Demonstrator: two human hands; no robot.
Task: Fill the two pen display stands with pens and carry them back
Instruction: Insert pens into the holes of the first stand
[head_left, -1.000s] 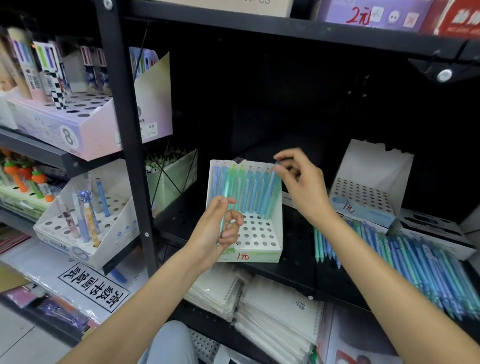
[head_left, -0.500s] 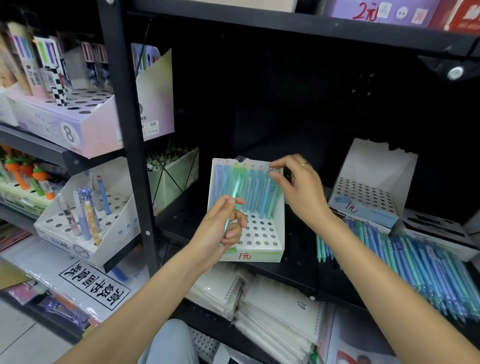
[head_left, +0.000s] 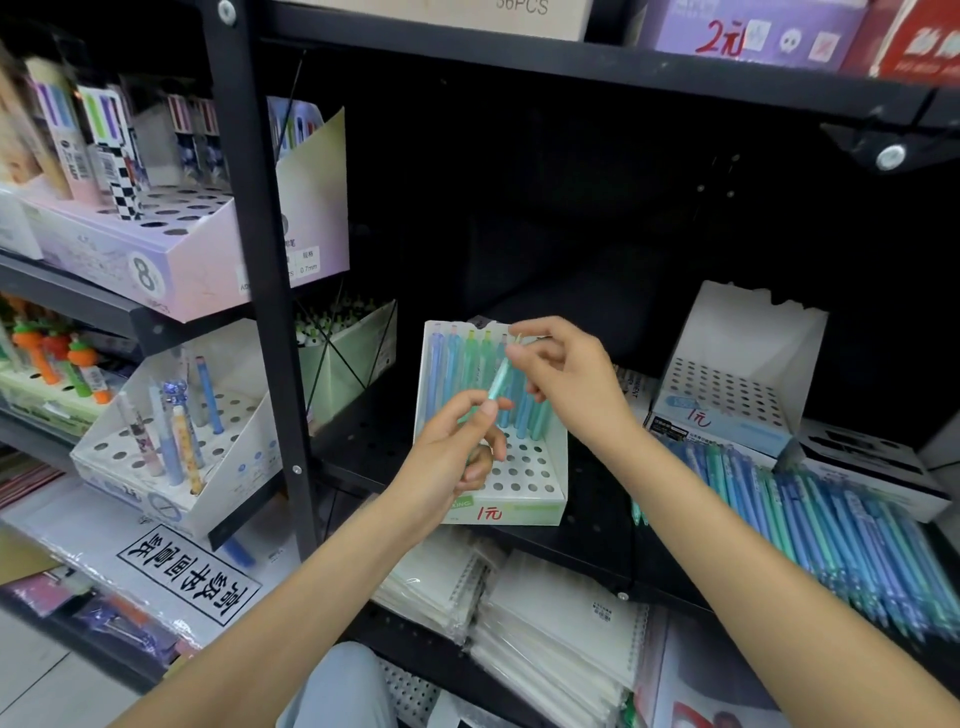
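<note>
The left hand (head_left: 457, 447) pinches a slim translucent teal pen (head_left: 500, 378) low on its barrel, its long axis tilted toward one o'clock, while the right hand (head_left: 569, 379) nips its top end between thumb and forefinger. Just behind stands the white perforated cardboard display stand (head_left: 524, 475), marked "1元" in red, its back row filled with upright blue and green pens. At three o'clock a loose heap of blue-green pens (head_left: 831, 525) lies on the black pegboard shelf (head_left: 597, 514) below a second white stand (head_left: 737, 379).

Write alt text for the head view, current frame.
Both hands hold one teal pen over a white pen display stand on a black shelf: the left hand pinches its lower end, the right hand its top. A row of blue and green pens fills the stand's back; loose pens lie right, by an empty stand.
</note>
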